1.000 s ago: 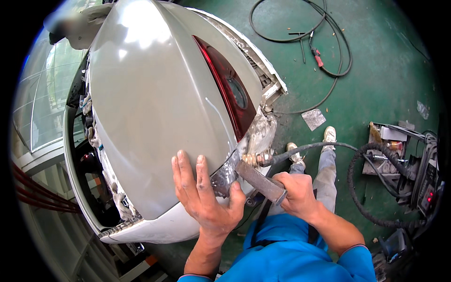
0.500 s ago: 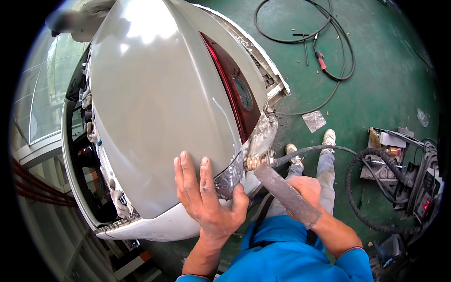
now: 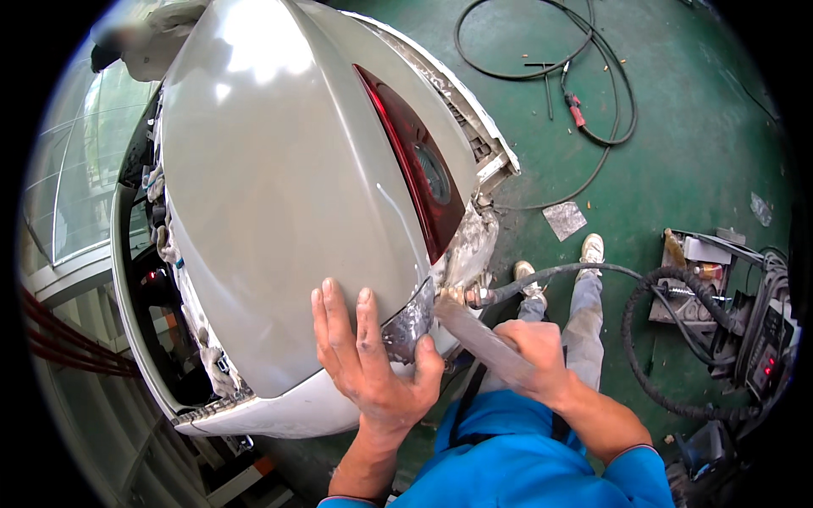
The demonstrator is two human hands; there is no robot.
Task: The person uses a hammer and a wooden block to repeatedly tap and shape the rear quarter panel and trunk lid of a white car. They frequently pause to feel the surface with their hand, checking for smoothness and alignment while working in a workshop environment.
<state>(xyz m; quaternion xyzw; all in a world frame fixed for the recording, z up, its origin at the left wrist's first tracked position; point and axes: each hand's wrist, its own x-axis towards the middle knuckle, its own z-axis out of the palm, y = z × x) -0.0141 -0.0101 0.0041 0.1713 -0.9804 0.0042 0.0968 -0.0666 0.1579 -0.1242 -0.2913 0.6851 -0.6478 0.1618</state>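
A grey car body point(image 3: 262, 220) with a red tail light point(image 3: 415, 165) fills the left and middle. My left hand point(image 3: 373, 364) lies with fingers spread on the panel near its lower corner. Its thumb is against a dark, scraped metal patch point(image 3: 408, 326). In my closed right hand point(image 3: 539, 360) is a flat grey metal bar point(image 3: 483, 339), slightly blurred. The bar's far end is right beside the panel corner, in front of a brass cable connector point(image 3: 480, 296); whether it touches cannot be told.
A thick black cable point(image 3: 584, 265) runs from the connector to a machine point(image 3: 771, 347) with red lights at the right. On the green floor lie a coiled hose point(image 3: 631, 110) with a red handle, a T-shaped rod point(image 3: 548, 89) and a grey sheet point(image 3: 565, 220). Another person point(image 3: 148, 46) is at far left.
My right hand has swung the metal bar left, bringing its end closer to the panel corner and turning its flat face. My left hand stays nearly in place.
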